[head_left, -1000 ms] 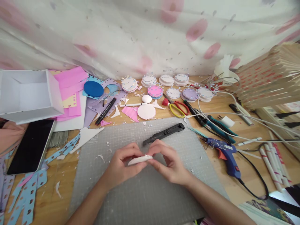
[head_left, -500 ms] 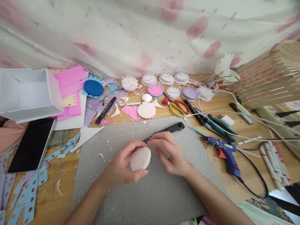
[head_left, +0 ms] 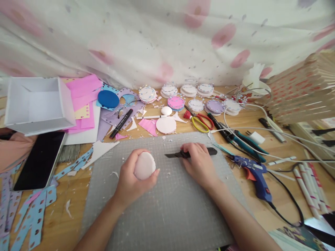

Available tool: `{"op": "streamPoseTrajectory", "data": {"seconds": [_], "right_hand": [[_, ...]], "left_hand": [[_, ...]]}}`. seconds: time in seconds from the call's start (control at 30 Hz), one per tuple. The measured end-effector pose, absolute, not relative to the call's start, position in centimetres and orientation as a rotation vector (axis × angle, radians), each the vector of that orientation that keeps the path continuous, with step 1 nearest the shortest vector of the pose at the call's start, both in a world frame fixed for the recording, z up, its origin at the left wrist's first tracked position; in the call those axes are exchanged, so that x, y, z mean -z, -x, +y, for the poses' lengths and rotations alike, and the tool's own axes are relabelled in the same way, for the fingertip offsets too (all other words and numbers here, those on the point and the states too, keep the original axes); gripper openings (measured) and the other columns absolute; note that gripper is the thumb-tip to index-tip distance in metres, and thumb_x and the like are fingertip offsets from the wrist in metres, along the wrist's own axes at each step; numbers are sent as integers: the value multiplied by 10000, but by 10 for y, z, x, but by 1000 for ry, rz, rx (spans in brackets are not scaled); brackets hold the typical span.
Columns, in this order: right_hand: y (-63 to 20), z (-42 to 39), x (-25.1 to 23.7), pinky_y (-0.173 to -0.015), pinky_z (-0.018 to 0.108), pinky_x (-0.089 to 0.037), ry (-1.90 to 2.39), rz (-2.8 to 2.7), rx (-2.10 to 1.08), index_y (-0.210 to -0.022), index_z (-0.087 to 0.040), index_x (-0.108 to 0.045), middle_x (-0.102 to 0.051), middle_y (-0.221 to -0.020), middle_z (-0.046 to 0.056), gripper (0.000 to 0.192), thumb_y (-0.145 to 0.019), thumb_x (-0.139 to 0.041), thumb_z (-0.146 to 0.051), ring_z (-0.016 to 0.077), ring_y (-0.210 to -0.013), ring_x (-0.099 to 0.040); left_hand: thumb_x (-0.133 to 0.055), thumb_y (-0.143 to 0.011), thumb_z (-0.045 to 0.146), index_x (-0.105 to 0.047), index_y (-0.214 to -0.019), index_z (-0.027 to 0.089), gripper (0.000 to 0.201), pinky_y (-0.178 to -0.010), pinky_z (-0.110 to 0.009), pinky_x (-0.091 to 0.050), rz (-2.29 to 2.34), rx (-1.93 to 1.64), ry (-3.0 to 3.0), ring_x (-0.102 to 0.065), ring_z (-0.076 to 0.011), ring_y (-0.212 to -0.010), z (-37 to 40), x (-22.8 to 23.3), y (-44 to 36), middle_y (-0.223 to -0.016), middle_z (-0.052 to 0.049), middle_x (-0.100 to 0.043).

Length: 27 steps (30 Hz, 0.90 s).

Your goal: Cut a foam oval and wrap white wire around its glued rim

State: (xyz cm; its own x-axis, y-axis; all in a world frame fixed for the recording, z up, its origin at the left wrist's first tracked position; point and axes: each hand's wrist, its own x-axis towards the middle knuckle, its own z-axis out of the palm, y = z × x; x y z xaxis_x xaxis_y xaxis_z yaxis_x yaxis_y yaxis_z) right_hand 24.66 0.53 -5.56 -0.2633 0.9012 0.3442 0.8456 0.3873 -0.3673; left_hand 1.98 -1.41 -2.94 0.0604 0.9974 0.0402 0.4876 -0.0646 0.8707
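Clearly the pale foam disc (head_left: 144,165) sits cupped in the left hand (head_left: 131,181) over the cutting mat (head_left: 167,216) — just beside it, the right hand (head_left: 200,165) grips the utility knife (head_left: 191,152). Its blade could slip toward those curled fingers.

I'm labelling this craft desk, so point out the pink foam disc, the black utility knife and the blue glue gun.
pink foam disc (head_left: 144,165): head view, middle of its flat face.
black utility knife (head_left: 211,151): head view, bare end of the handle.
blue glue gun (head_left: 248,166): head view, on its body.
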Motion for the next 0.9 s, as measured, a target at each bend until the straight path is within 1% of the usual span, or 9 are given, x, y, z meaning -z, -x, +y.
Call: {"op": "streamPoseTrajectory", "data": {"seconds": [0.07,0.17,0.27,0.37,0.47,0.57,0.9], "right_hand": [[-248,4,58,-734,368,-421,1479,-2099,-134,-879,-217,-452,-639,-806,57,180,-783,-497,-71,243,-753,-582],[-248,0,58,-641,320,-418,1432,-2058,-132,-908,-226,-410,-622,-810,49,171,-803,-489,-116,216,-692,-566],[-243,-6,51,-642,327,-427,1260,-2105,-210,-969,-212,-395,-596,-837,61,208,-822,-532,-262,213,-705,-555],[-236,-11,45,-641,349,-410,1089,-2221,-335,-997,-195,-407,-570,-819,64,243,-866,-484,-386,223,-712,-532],[-231,-12,43,-620,340,-382,1031,-2296,-411,-971,-190,-423,-559,-789,55,201,-930,-414,-387,210,-683,-504],[-229,-12,44,-615,332,-370,1024,-2313,-432,-957,-187,-432,-565,-783,54,233,-960,-393,-416,204,-677,-500],[-224,-14,43,-587,309,-342,1024,-2316,-423,-915,-187,-448,-552,-741,38,285,-975,-373,-456,192,-647,-484]], "left_hand": [[-718,-686,317,-518,-1022,229,401,-679,-251,-453,1549,-910,-1694,-567,-173,-785,-14,32,-20,-937,-7,-592],[-723,-672,336,-518,-1044,236,437,-686,-270,-461,1568,-863,-1776,-587,-181,-764,-16,36,-20,-925,-4,-611],[-712,-662,332,-518,-1046,237,441,-680,-285,-471,1561,-818,-1804,-603,-189,-740,-16,39,-22,-900,-5,-628],[-701,-621,276,-525,-1022,226,441,-667,-290,-475,1549,-789,-1798,-601,-188,-709,-16,39,-23,-862,-3,-628],[-695,-585,221,-525,-1022,229,469,-632,-266,-471,1496,-779,-1799,-584,-171,-678,-16,38,-24,-833,15,-612],[-709,-588,231,-517,-1029,232,480,-615,-249,-466,1452,-793,-1837,-573,-161,-675,-17,38,-24,-834,21,-604],[-723,-593,236,-509,-1026,234,483,-620,-234,-472,1423,-793,-1907,-569,-146,-671,-18,41,-24,-828,31,-602]]}}
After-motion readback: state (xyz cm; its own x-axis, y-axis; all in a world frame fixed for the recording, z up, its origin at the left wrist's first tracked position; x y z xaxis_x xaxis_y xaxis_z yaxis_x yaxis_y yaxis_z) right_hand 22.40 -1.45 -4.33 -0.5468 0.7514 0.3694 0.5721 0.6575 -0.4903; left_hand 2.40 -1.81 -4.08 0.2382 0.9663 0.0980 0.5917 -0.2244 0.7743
